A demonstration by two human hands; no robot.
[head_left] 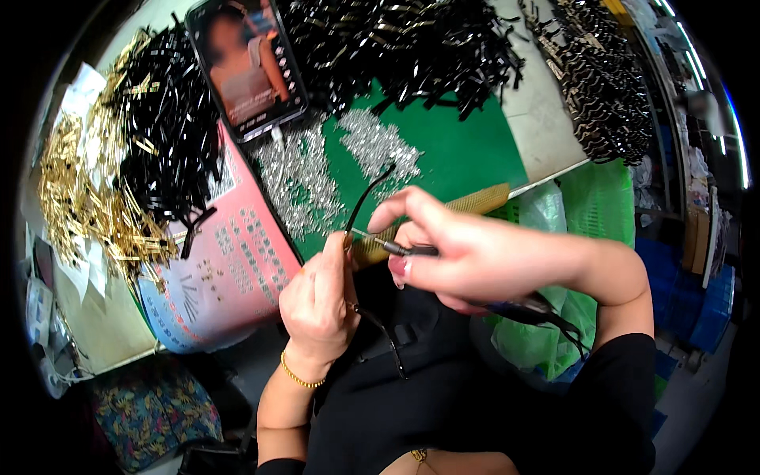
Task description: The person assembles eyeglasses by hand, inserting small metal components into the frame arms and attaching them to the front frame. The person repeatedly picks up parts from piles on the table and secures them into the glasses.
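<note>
Looks like the screw-driving step, tbh. Clamping the black glasses frame (pixel 362 198) between the fingers of the left hand (pixel 317 305), up at the desk's (pixel 542 134) near edge. Pinching a slim screwdriver (pixel 419 251) in the right hand (pixel 455 245), aimed at the frame; can't tell if touching. Probably calls for bracing steady, lining up square, then turning gently.

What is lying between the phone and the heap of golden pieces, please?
In the head view, a heap of shiny black strips lies between the phone and the golden pieces.
</note>
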